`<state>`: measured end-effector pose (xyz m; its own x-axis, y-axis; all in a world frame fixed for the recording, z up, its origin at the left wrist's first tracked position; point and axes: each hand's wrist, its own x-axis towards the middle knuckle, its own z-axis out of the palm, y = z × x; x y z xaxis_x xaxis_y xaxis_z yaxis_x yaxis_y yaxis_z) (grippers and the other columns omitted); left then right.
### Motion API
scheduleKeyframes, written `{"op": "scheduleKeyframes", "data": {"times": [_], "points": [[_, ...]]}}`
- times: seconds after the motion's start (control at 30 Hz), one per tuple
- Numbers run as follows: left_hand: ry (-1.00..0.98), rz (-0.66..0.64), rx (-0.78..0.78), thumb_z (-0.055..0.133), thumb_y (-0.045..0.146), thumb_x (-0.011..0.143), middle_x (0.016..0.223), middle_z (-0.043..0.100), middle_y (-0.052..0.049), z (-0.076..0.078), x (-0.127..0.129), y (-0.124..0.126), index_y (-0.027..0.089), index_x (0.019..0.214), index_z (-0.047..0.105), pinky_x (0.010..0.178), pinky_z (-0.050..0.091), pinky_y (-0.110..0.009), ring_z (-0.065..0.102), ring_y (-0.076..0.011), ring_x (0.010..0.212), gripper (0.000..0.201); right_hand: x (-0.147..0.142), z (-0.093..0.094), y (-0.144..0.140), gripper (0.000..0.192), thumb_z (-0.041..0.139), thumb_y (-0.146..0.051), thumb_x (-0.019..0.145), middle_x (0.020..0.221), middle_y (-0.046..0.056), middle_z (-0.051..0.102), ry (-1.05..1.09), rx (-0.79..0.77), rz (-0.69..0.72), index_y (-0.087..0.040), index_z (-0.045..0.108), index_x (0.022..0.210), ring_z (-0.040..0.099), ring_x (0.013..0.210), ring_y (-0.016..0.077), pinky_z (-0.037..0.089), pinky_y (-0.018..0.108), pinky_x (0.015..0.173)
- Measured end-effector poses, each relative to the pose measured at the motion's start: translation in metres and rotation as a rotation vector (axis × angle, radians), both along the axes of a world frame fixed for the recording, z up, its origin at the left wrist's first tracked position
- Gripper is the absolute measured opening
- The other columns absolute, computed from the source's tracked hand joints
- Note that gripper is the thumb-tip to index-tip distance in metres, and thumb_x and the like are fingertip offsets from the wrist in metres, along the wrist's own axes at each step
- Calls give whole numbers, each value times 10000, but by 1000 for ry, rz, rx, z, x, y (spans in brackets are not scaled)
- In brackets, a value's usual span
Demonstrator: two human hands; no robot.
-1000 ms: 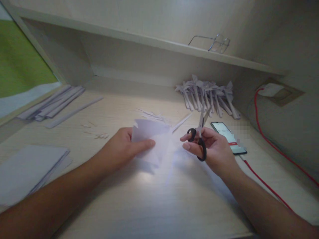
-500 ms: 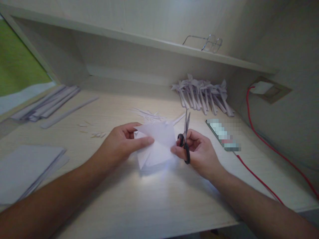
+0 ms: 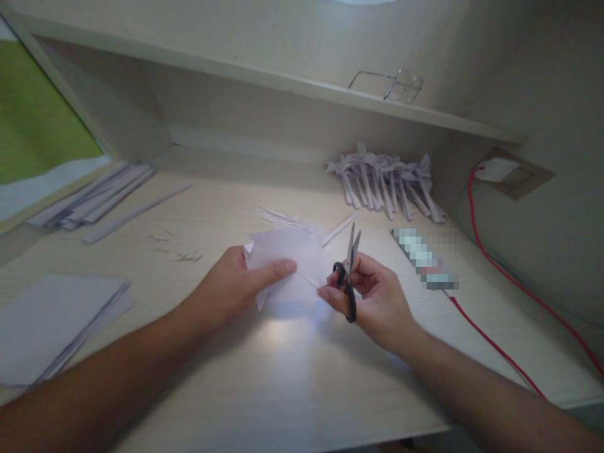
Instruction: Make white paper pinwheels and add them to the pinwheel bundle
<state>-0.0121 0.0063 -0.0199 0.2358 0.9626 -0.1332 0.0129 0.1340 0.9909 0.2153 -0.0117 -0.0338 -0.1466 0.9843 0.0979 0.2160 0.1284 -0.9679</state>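
My left hand [image 3: 231, 284] pinches a folded white sheet of paper [image 3: 287, 261] just above the wooden desk [image 3: 292, 365], thumb on top. My right hand [image 3: 377, 301] grips black-handled scissors [image 3: 348, 277], blades pointing up and away, nearly closed. The right fingertips touch the paper's right edge. Thin paper offcuts [image 3: 283, 218] lie just behind the sheet.
A pile of folded paper pieces [image 3: 387, 182] lies at the back right beside a phone [image 3: 423, 258] on a red cable [image 3: 491, 343]. Paper strips [image 3: 94, 198] sit at the back left, a stack of sheets [image 3: 51, 324] at the near left. Glasses [image 3: 394, 85] rest on the shelf.
My right hand with the scissors came left from beside the phone to the paper's right edge. The left hand turned the sheet between its fingers.
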Motion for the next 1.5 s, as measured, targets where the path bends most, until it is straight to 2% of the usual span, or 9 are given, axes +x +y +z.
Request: {"op": "scheduleKeyframes", "data": {"times": [0.2, 0.4, 0.6, 0.7, 0.87, 1.17, 1.33, 1.43, 1.5], "points": [[-191, 214, 91, 813, 355, 789, 968, 798, -49, 7, -11, 8, 191, 1029, 765, 763, 563, -305, 730, -225, 841, 295, 11, 13, 10, 360, 904, -430, 688, 694, -15, 630, -92, -245, 138, -177, 666, 780, 525, 617, 122, 392, 264, 565], [-284, 291, 136, 803, 263, 815, 914, 779, 14, 18, -11, 6, 180, 993, 738, 784, 526, -255, 690, -194, 890, 207, 12, 16, 8, 371, 906, -426, 684, 609, -49, 523, -241, -315, 227, -176, 632, 696, 406, 576, 95, 302, 249, 526], [-232, 301, 141, 825, 273, 771, 861, 773, 7, 12, -11, 8, 170, 971, 747, 723, 511, -262, 674, -184, 774, 239, 9, 15, 7, 413, 951, -405, 604, 568, -63, 499, -209, -378, 216, -172, 614, 649, 397, 550, 86, 276, 238, 504], [-226, 299, 141, 837, 306, 763, 935, 786, -22, 11, -11, 8, 170, 994, 750, 735, 513, -272, 687, -199, 813, 282, 10, 14, 7, 406, 950, -395, 613, 559, -70, 481, -192, -375, 209, -171, 612, 638, 377, 542, 80, 262, 236, 501], [-228, 318, 135, 855, 333, 747, 876, 769, -14, 11, -9, 9, 173, 940, 759, 706, 512, -263, 669, -179, 753, 268, 11, 11, 7, 408, 946, -381, 625, 555, -75, 459, -196, -348, 196, -175, 595, 610, 367, 541, 79, 260, 242, 506], [-237, 318, 154, 835, 293, 757, 921, 788, -29, 10, -9, 10, 180, 977, 766, 725, 527, -266, 705, -210, 831, 257, 11, 11, 7, 438, 900, -434, 686, 554, -69, 457, -240, -277, 197, -185, 552, 591, 371, 553, 88, 273, 246, 507], [-224, 370, 182, 826, 267, 749, 918, 783, -14, 8, -11, 12, 187, 970, 783, 747, 531, -251, 694, -183, 818, 239, 19, 5, 14, 419, 914, -437, 669, 584, -68, 481, -285, -347, 247, -184, 580, 643, 395, 548, 89, 273, 244, 492], [-70, 336, 172, 826, 332, 732, 845, 779, -15, 8, -13, 12, 195, 928, 796, 698, 530, -265, 691, -194, 760, 241, 25, 7, 22, 393, 905, -458, 687, 612, -47, 549, -261, -263, 136, -182, 625, 688, 456, 562, 103, 309, 248, 503], [111, 193, 77, 814, 367, 708, 726, 758, -28, 10, -11, 9, 185, 808, 795, 597, 501, -275, 666, -205, 649, 209, 26, 11, 24, 351, 904, -444, 696, 684, -16, 637, -147, -121, 10, -185, 671, 743, 537, 617, 124, 385, 255, 548]]}}
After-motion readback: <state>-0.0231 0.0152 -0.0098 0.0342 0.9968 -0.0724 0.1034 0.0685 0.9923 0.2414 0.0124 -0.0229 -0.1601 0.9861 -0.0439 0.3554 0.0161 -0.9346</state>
